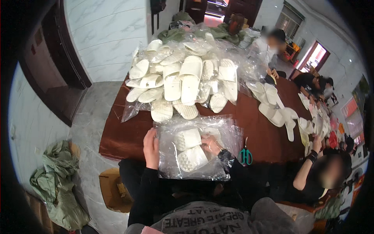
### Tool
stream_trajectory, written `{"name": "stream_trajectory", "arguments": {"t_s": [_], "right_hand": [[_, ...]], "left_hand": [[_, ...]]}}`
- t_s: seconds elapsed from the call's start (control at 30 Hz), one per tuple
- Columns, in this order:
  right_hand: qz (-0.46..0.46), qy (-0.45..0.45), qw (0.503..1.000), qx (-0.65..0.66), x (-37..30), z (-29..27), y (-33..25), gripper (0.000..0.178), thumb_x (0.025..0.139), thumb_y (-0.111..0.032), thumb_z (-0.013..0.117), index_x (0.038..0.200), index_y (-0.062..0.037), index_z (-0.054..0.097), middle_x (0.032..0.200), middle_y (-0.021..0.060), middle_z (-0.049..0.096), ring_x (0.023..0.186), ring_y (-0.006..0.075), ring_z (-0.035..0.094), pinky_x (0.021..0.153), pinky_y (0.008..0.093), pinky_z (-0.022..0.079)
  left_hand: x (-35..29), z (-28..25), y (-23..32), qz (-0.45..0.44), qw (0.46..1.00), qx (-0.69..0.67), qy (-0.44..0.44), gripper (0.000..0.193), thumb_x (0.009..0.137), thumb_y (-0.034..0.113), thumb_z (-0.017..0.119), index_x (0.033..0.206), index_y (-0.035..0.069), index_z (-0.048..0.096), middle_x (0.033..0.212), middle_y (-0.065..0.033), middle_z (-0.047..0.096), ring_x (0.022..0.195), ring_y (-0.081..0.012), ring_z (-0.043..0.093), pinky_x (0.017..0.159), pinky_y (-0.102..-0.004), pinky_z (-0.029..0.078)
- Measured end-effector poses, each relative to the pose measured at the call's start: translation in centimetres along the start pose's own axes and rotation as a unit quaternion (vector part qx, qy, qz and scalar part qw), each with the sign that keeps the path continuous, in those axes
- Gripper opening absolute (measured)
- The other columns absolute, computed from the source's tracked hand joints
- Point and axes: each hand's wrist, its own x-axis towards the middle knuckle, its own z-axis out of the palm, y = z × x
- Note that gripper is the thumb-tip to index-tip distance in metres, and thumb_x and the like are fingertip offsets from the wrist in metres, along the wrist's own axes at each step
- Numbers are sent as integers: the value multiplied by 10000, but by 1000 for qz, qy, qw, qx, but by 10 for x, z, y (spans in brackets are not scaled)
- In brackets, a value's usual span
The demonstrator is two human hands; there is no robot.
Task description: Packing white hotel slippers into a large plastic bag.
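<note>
A pair of off-white slippers (192,158) lies on a clear plastic bag stack (167,165) at the table's front edge, their textured straps toward the left. My right hand (211,145) grips the slippers at their right side, fingers curled. Clear film covers part of that wrist, and the fingertips are partly hidden. Along the left edge of the bags stands my left hand (150,149), fingers stretched out, touching the plastic and holding nothing I can see.
A large pile of bagged white slippers (191,80) covers the far side of the brown-covered table (113,136). Teal-handled scissors (245,156) lie right of the bags. More loose slippers (272,113) sit farther right, near several co-workers. A cardboard box (113,191) stands on the floor at left.
</note>
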Motion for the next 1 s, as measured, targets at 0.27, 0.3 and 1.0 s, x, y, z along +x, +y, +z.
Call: {"name": "stream_trajectory", "arguments": {"t_s": [0.27,0.3,1.0], "right_hand": [[7,-54,995,-84,-1,-23,-2,150,777,-165,655,881,-57,642,928,113,608,882,351,574,789,433,459],[85,-31,993,-71,-22,-41,17,130,766,-160,645,855,-64,643,927,114,614,889,347,579,795,436,461],[191,-7,979,63,-101,-81,5,267,801,-159,664,1047,-54,665,1096,129,643,1030,297,614,875,400,480]], "left_hand": [[-28,32,-22,32,895,385,-223,634,955,453,480,1491,148,334,1578,-67,249,1467,-309,163,1151,-592,119],[-28,36,-20,34,900,378,-213,649,948,451,493,1494,143,325,1578,-69,248,1467,-309,164,1153,-588,119],[-24,47,-11,10,895,389,-218,661,929,407,531,1488,120,326,1581,-70,234,1469,-301,162,1165,-561,104]]}}
